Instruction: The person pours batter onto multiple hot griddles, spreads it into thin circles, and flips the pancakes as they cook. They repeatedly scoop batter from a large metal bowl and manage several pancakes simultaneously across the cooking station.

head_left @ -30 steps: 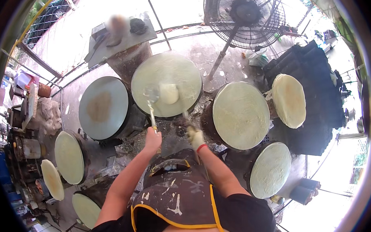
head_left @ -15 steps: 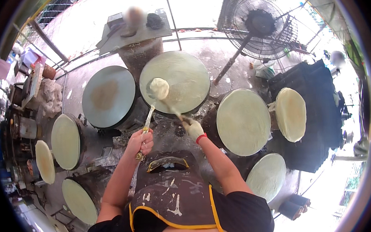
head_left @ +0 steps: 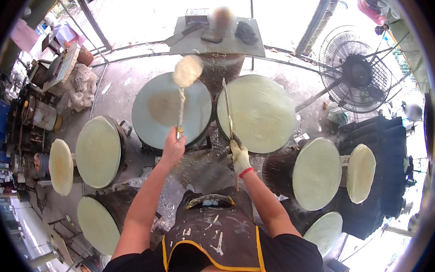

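My left hand (head_left: 173,149) grips a pale, batter-smeared handle (head_left: 180,111). At its far end is a round, cream-coloured lump of dough (head_left: 188,71), raised over the far edge of a bare grey griddle (head_left: 146,85) with a brown patch in its middle. My right hand (head_left: 239,157), in a whitish glove with a red band at the wrist, closes around a long thin scraper (head_left: 227,104). Its blade points away from me, seen nearly edge-on, over the left side of a griddle spread with a thin pale sheet of batter (head_left: 262,115).
More batter-covered griddles stand at left (head_left: 98,152), right (head_left: 317,173) and nearer me. Stacks of flat round wrappers sit at far left (head_left: 61,167) and far right (head_left: 361,174). A small table (head_left: 248,46) stands beyond the griddles, a large fan (head_left: 354,71) at back right.
My view has swung left. My left hand has carried the dough lump from the batter-covered griddle to above the bare one. The scraper, earlier slanted toward the lump, now points straight ahead.
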### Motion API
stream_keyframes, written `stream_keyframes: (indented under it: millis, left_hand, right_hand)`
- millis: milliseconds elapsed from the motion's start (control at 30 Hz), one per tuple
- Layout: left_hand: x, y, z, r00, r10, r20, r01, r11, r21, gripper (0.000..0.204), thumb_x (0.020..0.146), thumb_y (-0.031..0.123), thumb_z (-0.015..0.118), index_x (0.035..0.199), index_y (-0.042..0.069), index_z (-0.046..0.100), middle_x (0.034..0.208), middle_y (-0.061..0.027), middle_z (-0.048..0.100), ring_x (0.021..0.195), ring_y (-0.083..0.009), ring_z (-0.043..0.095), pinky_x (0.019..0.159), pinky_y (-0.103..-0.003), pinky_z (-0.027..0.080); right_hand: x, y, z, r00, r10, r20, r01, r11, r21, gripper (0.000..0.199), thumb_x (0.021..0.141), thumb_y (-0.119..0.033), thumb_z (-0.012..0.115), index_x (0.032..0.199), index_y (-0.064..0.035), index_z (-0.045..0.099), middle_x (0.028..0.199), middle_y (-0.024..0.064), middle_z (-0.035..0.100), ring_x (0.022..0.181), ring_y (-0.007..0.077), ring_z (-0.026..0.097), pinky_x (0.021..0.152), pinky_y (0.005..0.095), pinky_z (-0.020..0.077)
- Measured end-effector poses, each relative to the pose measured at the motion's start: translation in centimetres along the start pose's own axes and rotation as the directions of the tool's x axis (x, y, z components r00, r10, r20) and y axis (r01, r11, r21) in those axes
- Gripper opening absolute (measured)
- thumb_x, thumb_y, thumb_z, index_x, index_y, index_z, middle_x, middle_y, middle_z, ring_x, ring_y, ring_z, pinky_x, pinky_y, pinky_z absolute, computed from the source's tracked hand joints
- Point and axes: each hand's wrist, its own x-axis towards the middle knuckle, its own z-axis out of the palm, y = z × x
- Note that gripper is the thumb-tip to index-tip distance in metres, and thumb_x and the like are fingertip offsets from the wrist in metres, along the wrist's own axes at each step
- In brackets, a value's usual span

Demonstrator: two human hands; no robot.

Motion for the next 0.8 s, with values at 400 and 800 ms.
stream_keyframes:
  millis: [400,800]
  left_hand:
    - [12.9,-10.4,-7.1,0.986,0.118,0.120,-0.165,0.809,0.564,0.031,0.080,0.005,0.047,0.109,0.003,0.039,0.092,-0.0254,0.058,0.083,-0.0432,0.058,0.073,-0.050,0.046]
    - [14.0,-10.9,-15.3,0.996,0.084,0.029,-0.078,0.669,0.739,0.033,0.085,0.010,0.049,0.117,0.006,0.041,0.096,-0.0211,0.053,0.078,-0.0397,0.060,0.067,-0.048,0.048]
  right_hand:
    - [5.5,6.9,13.7,0.936,-0.339,-0.089,0.218,0.762,-0.609,0.041,0.088,-0.023,0.048,0.123,-0.0003,0.051,0.102,0.0123,0.064,0.092,0.0201,0.060,0.082,0.0293,0.0446]
    - [7.7,5.3,20.7,0.980,-0.141,-0.142,0.068,0.902,-0.427,0.039,0.086,-0.023,0.053,0.118,-0.0007,0.056,0.083,0.0072,0.060,0.069,0.0111,0.052,0.063,0.0230,0.0406]
